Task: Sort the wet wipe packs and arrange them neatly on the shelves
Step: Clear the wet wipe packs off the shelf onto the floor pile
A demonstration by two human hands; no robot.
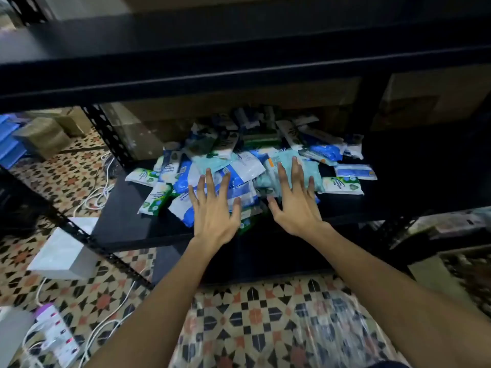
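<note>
shelf above: black upper shelf board (239, 75) runs across the whole top of view, overhangs the pile, blurred.
shelf post: black perforated upright (106, 134) at left, slants down toward the floor past the shelf's left end.
behind pile: brown cardboard boxes (414, 102) at the back of the shelf, dim, no detail readable.
floor: patterned tile floor (265, 320), orange, black and cream.
floor clutter left: white box (63, 256) just beside the post; white cables (98, 192) looped near it; power strip (57, 338) with plugs at lower left, blurred.
far left: stacked blue trays (10, 144) and more cartons (45, 136) past the post.
right edge: lower shelf level with blurred items, cannot tell what.
wipe packs: wet wipe packs (252, 160), loose mixed heap on the black middle shelf (125, 221); blue-white, pale teal and green-white packs overlap at all angles; darker packs at the back.
outliers: green-white pack (155, 199) at front left of heap; green-white pack (342, 185) flat at right; blue-white pack (354, 171) just behind it.
left hand: left hand (215, 208) palm down, fingers straight and spread wide, over the blue-white packs at the heap's front; contact or hover, cannot tell; grips nothing.
right hand: right hand (295, 203) palm down, fingers straight and splayed, fingertips over a pale teal pack (287, 160); nothing pinched.
hands relation: side by side, apart, both forearms reaching in from below.
</note>
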